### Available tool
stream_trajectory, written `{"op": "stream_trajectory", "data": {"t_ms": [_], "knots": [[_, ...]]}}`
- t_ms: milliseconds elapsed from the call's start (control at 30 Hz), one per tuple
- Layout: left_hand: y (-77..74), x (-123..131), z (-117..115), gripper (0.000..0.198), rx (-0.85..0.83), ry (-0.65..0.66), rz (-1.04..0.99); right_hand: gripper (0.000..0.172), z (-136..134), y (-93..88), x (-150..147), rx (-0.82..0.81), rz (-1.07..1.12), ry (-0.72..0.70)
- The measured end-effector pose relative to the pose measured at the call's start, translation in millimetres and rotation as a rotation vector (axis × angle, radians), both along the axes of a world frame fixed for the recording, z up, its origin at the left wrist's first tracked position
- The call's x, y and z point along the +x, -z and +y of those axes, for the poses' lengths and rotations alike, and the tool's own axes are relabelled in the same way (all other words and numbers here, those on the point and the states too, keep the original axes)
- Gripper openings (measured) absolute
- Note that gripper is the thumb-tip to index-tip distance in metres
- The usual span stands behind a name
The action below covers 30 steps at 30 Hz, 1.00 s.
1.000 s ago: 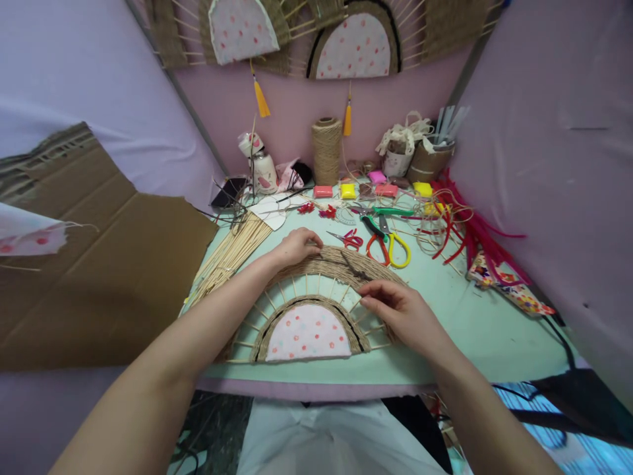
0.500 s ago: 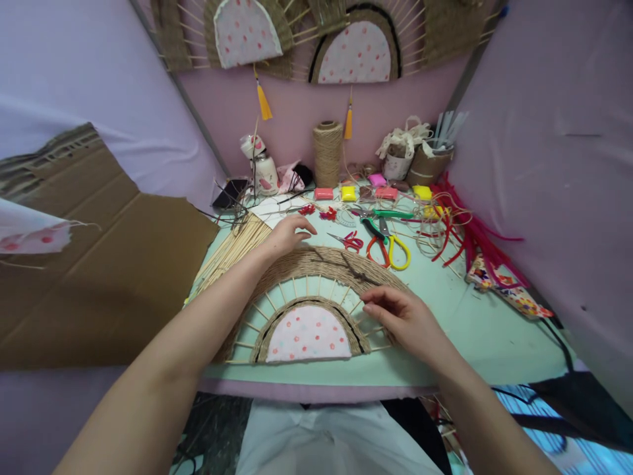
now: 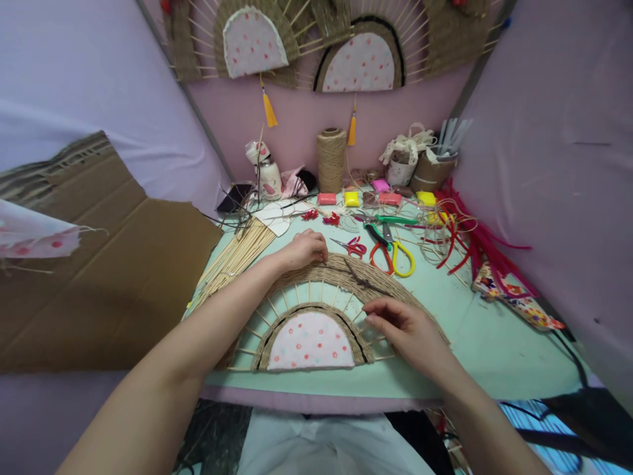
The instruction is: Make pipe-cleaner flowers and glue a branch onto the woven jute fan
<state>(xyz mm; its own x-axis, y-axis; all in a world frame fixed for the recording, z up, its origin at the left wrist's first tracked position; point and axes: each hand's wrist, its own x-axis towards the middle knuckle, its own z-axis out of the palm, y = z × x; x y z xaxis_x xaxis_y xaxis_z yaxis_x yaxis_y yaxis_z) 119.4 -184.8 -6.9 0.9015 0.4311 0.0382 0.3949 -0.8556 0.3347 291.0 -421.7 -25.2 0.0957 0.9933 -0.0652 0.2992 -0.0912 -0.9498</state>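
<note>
No text, number or sign can be read: the scale on the protractor, near the centre of the frame, is too small and faint to make out, as is any print on the packets above it

Left hand at woven fan; dark twig on outer band; right hand nearby, grip unclear.

Counter, pale green, bearing: woven half-round fan; thin sticks, bunched; twine spool; small red-handled scissors; white bottle.
</note>
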Motion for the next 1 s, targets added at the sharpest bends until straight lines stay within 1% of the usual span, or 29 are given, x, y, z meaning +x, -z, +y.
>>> {"op": "stream_trajectory", "data": {"t_ms": [233,433,800,1000], "knots": [[-0.1,-0.1,-1.1,0.011,-0.013,0.007,0.068,0.023,0.4,-0.1,0.0,-0.006,0.012,0.002],[-3.1,0.2,-4.5,0.012,-0.007,0.008,0.032,0.023,-1.8,2.3,0.2,-0.015,0.021,-0.001],[-3.5,0.7,-7.4,0.015,-0.007,0.034,0.061,0.022,-0.1,-0.5,-0.6,-0.041,0.026,0.003],[-3.1,-0.3,-2.6,0.013,-0.014,0.037,0.048,0.022,-1.3,-0.1,0.1,-0.012,0.015,0.002]]}}
